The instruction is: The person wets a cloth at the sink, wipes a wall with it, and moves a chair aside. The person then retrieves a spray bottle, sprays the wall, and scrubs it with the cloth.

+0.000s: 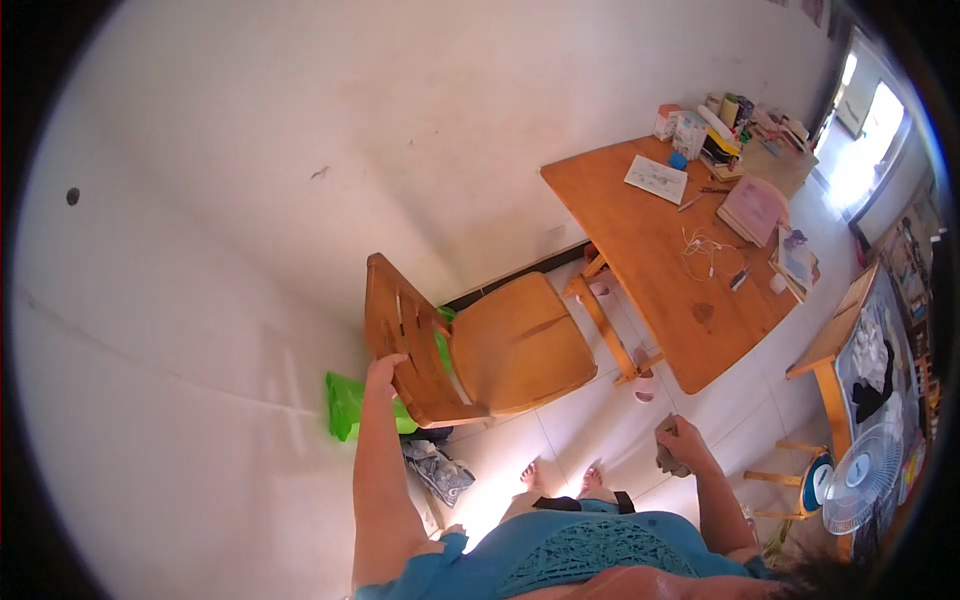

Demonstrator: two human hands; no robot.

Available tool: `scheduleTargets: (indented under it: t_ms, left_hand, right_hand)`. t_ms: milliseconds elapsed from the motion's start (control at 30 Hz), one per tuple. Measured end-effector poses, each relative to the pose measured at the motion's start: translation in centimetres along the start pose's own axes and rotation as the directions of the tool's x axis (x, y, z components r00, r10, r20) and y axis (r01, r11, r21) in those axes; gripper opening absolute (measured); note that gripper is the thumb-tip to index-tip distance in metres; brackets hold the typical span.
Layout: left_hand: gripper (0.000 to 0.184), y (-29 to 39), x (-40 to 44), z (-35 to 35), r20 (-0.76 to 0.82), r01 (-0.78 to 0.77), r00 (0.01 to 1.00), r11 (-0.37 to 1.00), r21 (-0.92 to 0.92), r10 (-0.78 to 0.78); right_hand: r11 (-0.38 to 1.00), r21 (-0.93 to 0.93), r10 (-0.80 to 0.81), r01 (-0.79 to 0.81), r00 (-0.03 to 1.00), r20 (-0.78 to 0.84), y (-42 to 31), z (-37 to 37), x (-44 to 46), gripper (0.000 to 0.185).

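My left hand (386, 374) grips the top edge of the backrest of a wooden chair (520, 340), which stands by the wall. In my right hand (687, 442) is a crumpled grey-brown cloth (668, 452), held above the floor near the table's front corner. The chair's seat faces a wooden table (660, 270). Most of the fingers of my left hand are hidden behind the backrest.
A green plastic bag (343, 407) and a grey patterned bundle (438, 473) lie behind the chair. Books (752, 211), a white cable (708, 252) and boxes (688, 135) are on the table. At right stand a fan (862, 478) and a stool (815, 485).
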State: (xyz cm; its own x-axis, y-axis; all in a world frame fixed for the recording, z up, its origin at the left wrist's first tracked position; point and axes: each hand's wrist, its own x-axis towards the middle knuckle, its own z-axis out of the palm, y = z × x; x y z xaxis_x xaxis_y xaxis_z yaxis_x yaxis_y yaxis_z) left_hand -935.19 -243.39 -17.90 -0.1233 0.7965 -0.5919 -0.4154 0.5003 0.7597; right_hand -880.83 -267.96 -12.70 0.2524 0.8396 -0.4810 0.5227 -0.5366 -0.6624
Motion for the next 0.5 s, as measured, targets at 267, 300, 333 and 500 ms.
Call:
scheduleTargets:
  t_ms: [267,300,333,500]
  left_hand:
    - [0.042,-0.1,-5.4,6.0,-0.110,-0.174,0.977,0.982,0.079,0.182]
    - [0.040,-0.6,-5.8,6.6,-0.113,-0.183,0.975,0.981,0.067,0.190]
    - [0.038,-1.2,-6.5,7.0,-0.121,-0.195,0.972,0.979,0.058,0.201]
    - [0.037,-5.0,-13.1,9.3,-0.277,-0.218,0.937,0.976,0.021,0.215]
  right_hand:
    - [0.989,0.146,-0.068,0.026,0.953,0.294,-0.4,2.1,3.6,0.031]
    - [0.982,0.186,-0.079,0.016,0.940,0.332,-0.2,1.8,4.2,0.031]
    - [0.982,0.187,-0.094,0.030,0.935,0.342,0.1,1.3,4.8,0.030]
    - [0.970,0.012,-0.226,0.242,0.888,0.399,1.7,-2.0,7.7,0.028]
